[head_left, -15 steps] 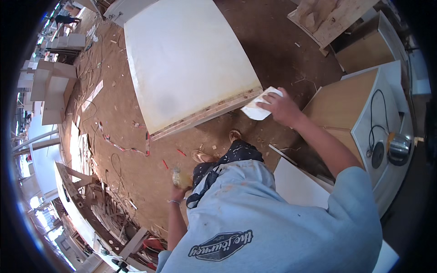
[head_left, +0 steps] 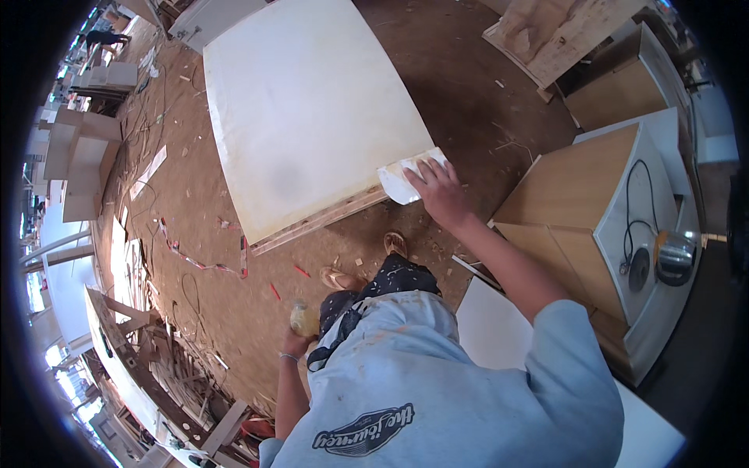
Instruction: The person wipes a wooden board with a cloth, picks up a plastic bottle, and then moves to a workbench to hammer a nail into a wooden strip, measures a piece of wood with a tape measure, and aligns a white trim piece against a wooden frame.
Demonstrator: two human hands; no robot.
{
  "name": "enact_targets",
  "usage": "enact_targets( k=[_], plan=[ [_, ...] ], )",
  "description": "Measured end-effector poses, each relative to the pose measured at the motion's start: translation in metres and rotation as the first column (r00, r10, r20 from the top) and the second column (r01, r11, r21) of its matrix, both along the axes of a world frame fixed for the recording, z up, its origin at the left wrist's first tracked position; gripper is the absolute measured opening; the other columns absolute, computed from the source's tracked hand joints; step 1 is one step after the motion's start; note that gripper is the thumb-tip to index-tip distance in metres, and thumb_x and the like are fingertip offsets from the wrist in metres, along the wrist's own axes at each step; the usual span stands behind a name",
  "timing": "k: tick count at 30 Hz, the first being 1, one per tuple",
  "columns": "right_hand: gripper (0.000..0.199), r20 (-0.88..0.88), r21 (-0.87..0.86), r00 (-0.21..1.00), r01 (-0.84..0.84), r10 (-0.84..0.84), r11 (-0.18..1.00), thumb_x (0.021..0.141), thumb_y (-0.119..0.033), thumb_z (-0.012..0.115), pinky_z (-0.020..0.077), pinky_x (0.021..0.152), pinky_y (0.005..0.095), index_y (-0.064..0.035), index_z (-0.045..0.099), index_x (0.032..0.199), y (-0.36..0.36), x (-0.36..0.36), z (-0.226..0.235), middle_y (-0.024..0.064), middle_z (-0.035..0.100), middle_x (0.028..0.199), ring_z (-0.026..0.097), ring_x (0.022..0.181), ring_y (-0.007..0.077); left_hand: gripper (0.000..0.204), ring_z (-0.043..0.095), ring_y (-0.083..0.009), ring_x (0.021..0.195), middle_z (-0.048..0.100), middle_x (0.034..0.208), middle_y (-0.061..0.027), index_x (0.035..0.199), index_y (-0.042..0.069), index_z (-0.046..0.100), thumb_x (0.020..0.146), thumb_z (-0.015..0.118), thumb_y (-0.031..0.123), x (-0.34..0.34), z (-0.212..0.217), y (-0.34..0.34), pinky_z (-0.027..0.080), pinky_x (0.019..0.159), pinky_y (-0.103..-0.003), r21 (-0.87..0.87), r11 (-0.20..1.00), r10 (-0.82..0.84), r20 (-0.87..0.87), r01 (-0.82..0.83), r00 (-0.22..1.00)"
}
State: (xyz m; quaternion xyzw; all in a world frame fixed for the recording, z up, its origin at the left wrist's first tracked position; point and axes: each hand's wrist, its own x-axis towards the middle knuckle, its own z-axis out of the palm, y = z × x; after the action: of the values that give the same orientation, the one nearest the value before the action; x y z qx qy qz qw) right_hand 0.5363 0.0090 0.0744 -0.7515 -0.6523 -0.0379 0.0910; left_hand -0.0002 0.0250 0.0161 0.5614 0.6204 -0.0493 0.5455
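Note:
A large white panel (head_left: 312, 109) with a bare wood edge (head_left: 320, 219) lies ahead of me. At its near right corner, my right hand (head_left: 445, 195) holds a flat white sheet-like scraper (head_left: 399, 185). My fingers lie over the top of the scraper, and it overlaps the panel's corner and edge. Low beside my left leg, my left hand (head_left: 296, 342) is wrapped round a clear container (head_left: 304, 318) with something yellowish in it. The fingers on its far side are hidden.
Wood-coloured cabinets (head_left: 562, 195) stand close on my right, with a metal kettle-like vessel (head_left: 676, 259) and a black cord on one. Red pen-like sticks (head_left: 302, 271) and striped tape (head_left: 199, 264) lie on the dirt floor. Scrap wood (head_left: 183, 378) is heaped at left.
My right hand has moved left, bringing the scraper from beyond the panel's corner onto its near edge. My left hand still holds the container, and the whole view has shifted slightly.

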Motion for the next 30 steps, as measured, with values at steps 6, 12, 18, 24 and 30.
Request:
enact_targets(
  k=[6, 12, 18, 24, 30],
  plan=[
    [0.037, -0.072, -0.082, 0.997, -0.022, 0.016, 0.996, 0.093, -0.015, 0.05, 0.0377, 0.105, 0.0554, -0.0138, 0.06, 0.128, -0.006, -0.008, -0.014, 0.0135, 0.061, 0.124, 0.053, 0.123, 0.0317, 0.069, 0.066, -0.0231, 0.102, 0.067, 0.117, -0.0097, 0.125, 0.001, 0.054, 0.063, 0.085, 0.0, -0.02, -0.007, 0.003, 0.053, 0.09, -0.036, -0.048, 0.996, 0.077, 0.044, -0.075, 0.996],
    [0.034, -0.085, -0.03, 0.996, 0.008, -0.01, 1.0, 0.091, -0.012, 0.051, 0.0384, 0.104, 0.055, -0.0155, 0.064, 0.122, 0.009, 0.002, -0.015, 0.0134, 0.063, 0.12, 0.054, 0.12, 0.0298, 0.068, 0.066, -0.0243, 0.103, 0.068, 0.114, -0.0101, 0.122, 0.0, 0.055, 0.062, 0.086, 0.002, -0.023, -0.017, 0.016, 0.053, 0.09, -0.036, 0.002, 1.0, 0.016, 0.034, -0.016, 0.999],
    [0.049, -0.21, -0.65, 0.969, -0.042, -0.127, 0.758, 0.083, -0.008, 0.057, 0.0399, 0.101, 0.0528, -0.0202, 0.062, 0.13, -0.013, -0.002, 0.013, 0.0125, 0.062, 0.126, 0.057, 0.12, 0.0282, 0.074, 0.064, -0.0255, 0.109, 0.066, 0.118, -0.0118, 0.126, -0.001, 0.051, 0.061, 0.087, 0.003, -0.036, -0.04, 0.002, 0.053, 0.092, -0.037, -0.029, 0.991, 0.134, 0.096, -0.132, 0.986],
    [0.058, -0.228, -0.194, 0.973, -0.09, 0.044, 0.977, 0.079, -0.001, 0.055, 0.0383, 0.106, 0.0518, -0.0179, 0.058, 0.134, -0.043, -0.042, 0.02, 0.0129, 0.061, 0.129, 0.054, 0.123, 0.0312, 0.07, 0.065, -0.0253, 0.107, 0.067, 0.116, -0.0112, 0.123, 0.001, 0.055, 0.062, 0.087, 0.006, -0.032, -0.038, -0.013, 0.052, 0.093, -0.037, -0.072, 0.979, 0.197, 0.101, -0.19, 0.975],
    [0.05, -0.102, 0.014, 0.995, -0.014, 0.015, 1.0, 0.089, -0.006, 0.051, 0.0346, 0.108, 0.0549, -0.015, 0.054, 0.138, -0.006, -0.067, -0.018, 0.0142, 0.056, 0.135, 0.049, 0.128, 0.0332, 0.067, 0.066, -0.0259, 0.106, 0.068, 0.115, -0.0124, 0.122, -0.001, 0.057, 0.062, 0.087, 0.007, -0.047, -0.03, -0.01, 0.051, 0.093, -0.036, -0.041, 0.975, 0.221, 0.091, -0.218, 0.971]
  ],
)
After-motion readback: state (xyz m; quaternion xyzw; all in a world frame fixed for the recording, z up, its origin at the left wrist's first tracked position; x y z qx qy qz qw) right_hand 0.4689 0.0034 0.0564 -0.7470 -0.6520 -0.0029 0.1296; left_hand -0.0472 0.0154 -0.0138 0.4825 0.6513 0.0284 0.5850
